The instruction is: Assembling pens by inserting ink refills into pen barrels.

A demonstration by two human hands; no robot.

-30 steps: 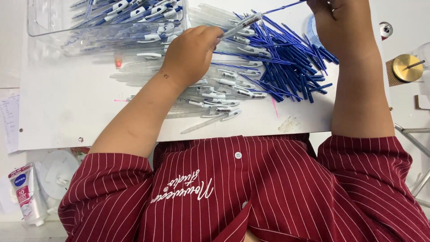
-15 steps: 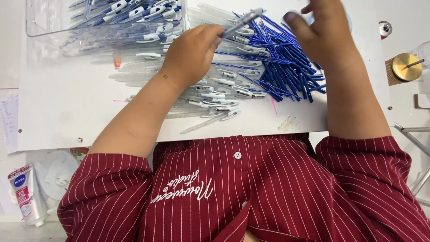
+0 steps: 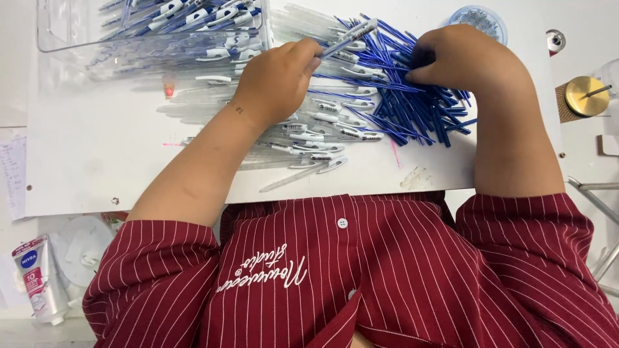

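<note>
The left hand (image 3: 277,80) pinches a clear pen barrel (image 3: 351,35) between thumb and fingertips, near its lower end, so the barrel slants up and to the right above the heap. The right hand (image 3: 467,58) lies knuckles-up on the pile of blue refills (image 3: 412,109), its fingers curled down into the sticks; whether they have closed on one I cannot tell, as the fingertips are hidden under the hand

The barrel looks light, stiff and smooth, a hard plastic tube that would likely slip if held loosely, so a pinch close to one end, as here, seems the sound place to hold it. The refills are thin and light too, probably a little bendy, best taken singly by the middle or near an end

Between the two hands and nearer the body lies a spread of clear barrels with white clips (image 3: 316,135), touching the blue pile at its left edge. All of it rests on a white board (image 3: 97,154). At the far left a clear plastic bin (image 3: 71,38) holds assembled pens. A small round dish (image 3: 480,19) stands just beyond the right hand, a brass-coloured round thing (image 3: 583,96) is off to the right, and a white tube (image 3: 35,277) lies at the lower left
</note>
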